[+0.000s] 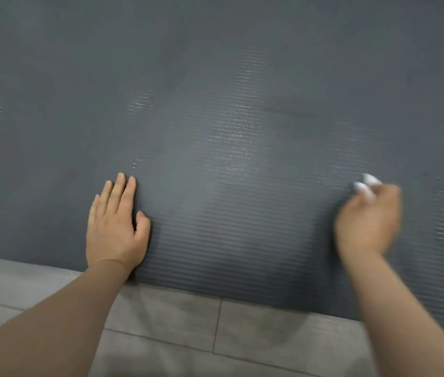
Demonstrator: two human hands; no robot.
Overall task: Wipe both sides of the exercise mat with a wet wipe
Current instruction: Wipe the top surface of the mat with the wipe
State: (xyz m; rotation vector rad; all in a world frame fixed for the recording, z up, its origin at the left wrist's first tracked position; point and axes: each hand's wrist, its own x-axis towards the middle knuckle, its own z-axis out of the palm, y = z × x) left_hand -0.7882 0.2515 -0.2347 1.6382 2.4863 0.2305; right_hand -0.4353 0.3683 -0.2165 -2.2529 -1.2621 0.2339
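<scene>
A dark grey ribbed exercise mat (215, 104) lies flat on the floor and fills most of the view. Shiny damp streaks show on its middle and right parts. My left hand (116, 225) presses flat on the mat near its front edge, fingers straight and together. My right hand (369, 220) is blurred and rests on the mat further right, its fingers curled round a white wet wipe (366, 186) that sticks out beyond the fingertips and touches the mat.
Grey floor tiles (177, 327) run along the mat's near edge at the bottom of the view. Both of my forearms reach in from below. Nothing else lies on the mat.
</scene>
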